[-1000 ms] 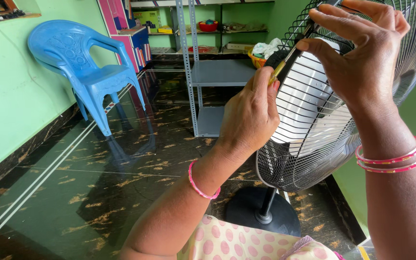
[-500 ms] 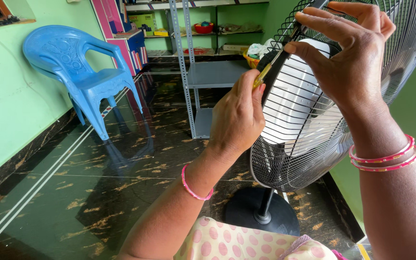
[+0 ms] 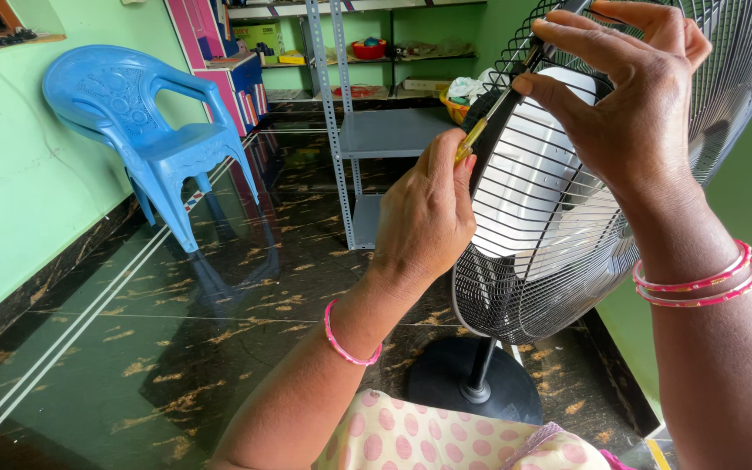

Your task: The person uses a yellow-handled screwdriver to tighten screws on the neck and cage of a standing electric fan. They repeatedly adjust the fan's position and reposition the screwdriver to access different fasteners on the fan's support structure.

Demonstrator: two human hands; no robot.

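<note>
**Screwdriver at the rim of a fan guard**

Hands are working at the upper edge of a pedestal fan [image 3: 559, 218], whose black wire guard [image 3: 567, 296] is filling the right half of the view above a round black base [image 3: 446, 383]. The left hand [image 3: 428, 218] is closing its fingers fully around the yellow handle of a screwdriver [image 3: 480, 130], and the thin shaft is angling up and to the right so that its tip is meeting the guard's rim near the top. The right hand [image 3: 628, 104] is curling over that same stretch of rim, fingertips pinching the wires just beside the tool's tip, so the grip is shut on the guard itself.

Compared with a second ago, both hands are staying on the same spot of the rim, and the left hand is sitting a little lower and nearer the guard, with more of the yellow handle showing above its knuckles. Judging by this, the tool is being kept engaged at one fastening point rather than being moved along the rim. Whether a screw or clip is actually turning cannot be told, since the fingers are hiding the contact.

Behind, a blue plastic chair [image 3: 141, 122] is standing against the green wall, and a grey metal shelf [image 3: 367, 130] is standing further back on the dark polished floor [image 3: 176, 348].
</note>
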